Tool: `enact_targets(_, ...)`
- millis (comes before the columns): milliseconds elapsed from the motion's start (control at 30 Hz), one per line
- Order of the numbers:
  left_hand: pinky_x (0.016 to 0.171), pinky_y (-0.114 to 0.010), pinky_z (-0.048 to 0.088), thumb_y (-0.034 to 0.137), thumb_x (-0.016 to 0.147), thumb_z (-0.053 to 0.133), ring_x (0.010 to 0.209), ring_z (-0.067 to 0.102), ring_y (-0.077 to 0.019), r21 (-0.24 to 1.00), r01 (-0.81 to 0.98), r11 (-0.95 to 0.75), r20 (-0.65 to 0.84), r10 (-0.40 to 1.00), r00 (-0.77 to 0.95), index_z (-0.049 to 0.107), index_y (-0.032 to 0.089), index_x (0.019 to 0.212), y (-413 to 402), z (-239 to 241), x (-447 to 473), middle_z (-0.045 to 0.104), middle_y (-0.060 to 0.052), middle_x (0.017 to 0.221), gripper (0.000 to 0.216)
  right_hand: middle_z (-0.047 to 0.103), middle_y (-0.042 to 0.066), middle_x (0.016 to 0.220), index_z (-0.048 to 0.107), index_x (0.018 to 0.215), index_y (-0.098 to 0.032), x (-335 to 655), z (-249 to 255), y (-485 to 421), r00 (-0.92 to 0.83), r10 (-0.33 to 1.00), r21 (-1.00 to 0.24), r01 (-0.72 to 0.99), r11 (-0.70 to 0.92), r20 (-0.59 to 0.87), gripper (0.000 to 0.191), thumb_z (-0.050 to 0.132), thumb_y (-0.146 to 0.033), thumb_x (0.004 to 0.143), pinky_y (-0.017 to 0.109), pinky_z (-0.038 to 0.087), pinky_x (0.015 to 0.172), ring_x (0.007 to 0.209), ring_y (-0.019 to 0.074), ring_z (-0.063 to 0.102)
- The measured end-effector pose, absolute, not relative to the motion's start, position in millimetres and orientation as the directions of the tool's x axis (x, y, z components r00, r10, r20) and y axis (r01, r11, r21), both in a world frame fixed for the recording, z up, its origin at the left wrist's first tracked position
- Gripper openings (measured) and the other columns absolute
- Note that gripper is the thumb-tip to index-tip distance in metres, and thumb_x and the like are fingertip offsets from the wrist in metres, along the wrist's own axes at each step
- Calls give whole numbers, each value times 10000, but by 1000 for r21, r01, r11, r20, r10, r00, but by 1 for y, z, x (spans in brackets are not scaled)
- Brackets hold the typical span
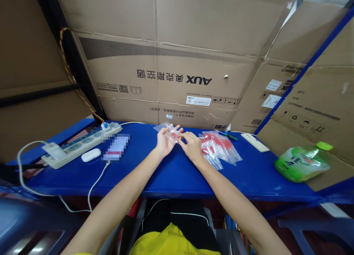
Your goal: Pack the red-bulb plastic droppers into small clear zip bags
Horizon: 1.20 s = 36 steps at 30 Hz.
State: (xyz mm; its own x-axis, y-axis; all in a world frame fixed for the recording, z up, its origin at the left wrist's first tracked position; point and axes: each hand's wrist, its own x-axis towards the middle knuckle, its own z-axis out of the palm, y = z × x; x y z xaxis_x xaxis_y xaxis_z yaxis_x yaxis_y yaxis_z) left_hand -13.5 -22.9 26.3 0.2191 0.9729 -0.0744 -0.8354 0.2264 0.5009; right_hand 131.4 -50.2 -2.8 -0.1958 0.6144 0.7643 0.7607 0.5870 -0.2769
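Over the middle of the blue table (155, 174), my left hand (163, 144) is closed on a small clear plastic bag (167, 127), with its thumb laid over the bag. Something small and red shows in or on this bag; its kind is too small to make out. My right hand (193, 148) pinches at the bag's right side, thumb and forefinger together. Just right of my right hand lies a loose pile of clear bags (222, 147) with red parts in them. A screwdriver with a green handle (231, 136) rests behind the pile.
At the left are a power strip (85, 141) with plugs and cables, a white oval case (91, 155) and a blurred-out phone (115, 147) on a cable. At the right lie a white flat device (254, 142) and a green bottle (302, 163). Cardboard walls (171, 56) stand behind.
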Motion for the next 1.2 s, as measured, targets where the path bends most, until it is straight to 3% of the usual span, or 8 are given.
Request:
enact_targets(233,1049,-586,559,209,821,512,1326,652,-369,475,-849,233,-82,972,221,583,196,985,-26,30,-15,731,-157,1280,179,756,36,968,779,1095,-248,132,-4,-49,-162,651,-315,773,551,741,143,708,-327,998,310,504,797,892,203,685)
enact_targets(400,1061,-615,550,211,799,516,1340,642,-379,462,-856,234,-104,972,209,581,196,1002,-25,30,-15,717,-179,1305,213,754,52,1012,793,1026,-261,130,-2,-51,-230,648,-293,748,595,726,162,645,-326,1032,324,521,856,980,219,693)
enact_targets(800,1076,-662,521,158,711,523,1390,596,-409,467,-844,263,-81,963,255,594,188,1056,-27,26,-11,683,-190,1370,353,748,50,996,761,1050,-234,129,-2,-53,-57,751,-349,860,371,658,213,644,-412,1038,273,468,721,897,202,723)
enact_targets(1033,1051,-658,538,178,715,535,1382,602,-403,450,-860,239,-88,971,223,577,202,977,-22,26,-17,691,-184,1346,267,742,54,1027,744,1056,-225,137,1,-47,-56,734,-367,838,403,677,242,558,-379,1076,282,468,763,899,195,709)
enact_targets(1200,1103,-634,505,166,725,536,1400,594,-358,423,-898,119,-148,987,61,554,215,967,-14,26,-29,663,-156,1393,247,741,120,1155,696,1293,-197,151,-1,-36,-77,767,-272,909,317,637,316,503,-269,1054,373,480,899,1075,283,643)
